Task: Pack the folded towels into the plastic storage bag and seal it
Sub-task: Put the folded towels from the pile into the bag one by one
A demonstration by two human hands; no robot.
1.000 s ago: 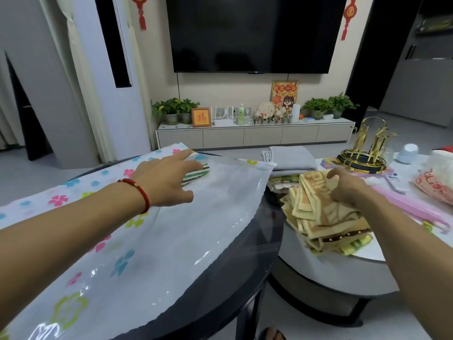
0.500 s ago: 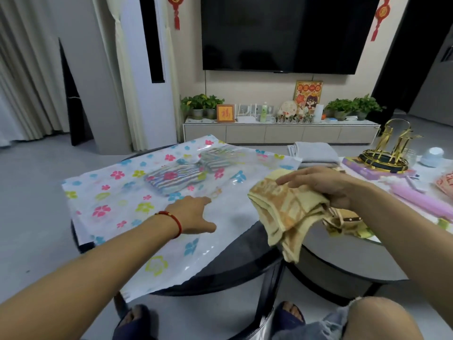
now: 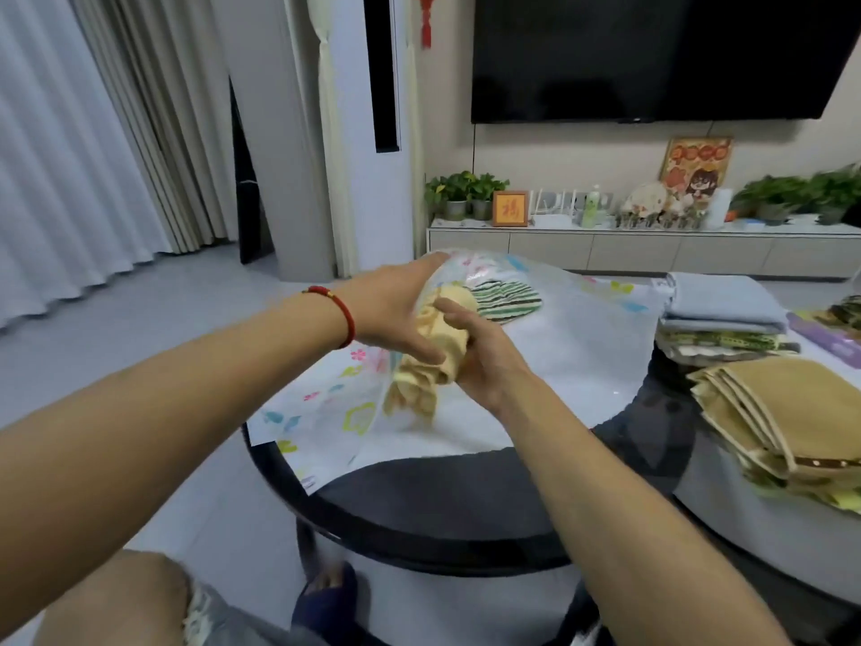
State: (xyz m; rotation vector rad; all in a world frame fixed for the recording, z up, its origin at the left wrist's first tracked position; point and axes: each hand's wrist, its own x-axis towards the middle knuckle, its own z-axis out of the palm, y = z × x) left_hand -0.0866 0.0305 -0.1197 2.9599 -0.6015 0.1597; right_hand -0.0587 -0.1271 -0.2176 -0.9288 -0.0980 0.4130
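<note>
Both hands met over the near left part of the plastic storage bag [image 3: 536,347], which lay flat on the dark round counter [image 3: 447,501]. The left hand [image 3: 396,310], red bracelet [image 3: 342,314] at the wrist, held up the flowered edge of the bag at its mouth, fingers curled on the plastic. The right hand [image 3: 480,361] gripped a yellow towel [image 3: 428,370], fingers wrapped round its bunched middle, its front end inside the lifted opening and its tail hanging just above the bag's lower sheet. A green striped towel [image 3: 510,300] lay deeper in the bag, beyond the hands. On the white counter [image 3: 727,515] to the right sat a stack of tan folded towels [image 3: 782,421]; behind it, a smaller pile topped by a grey towel [image 3: 722,300]. Motion blur softened the hands and the yellow towel.
</note>
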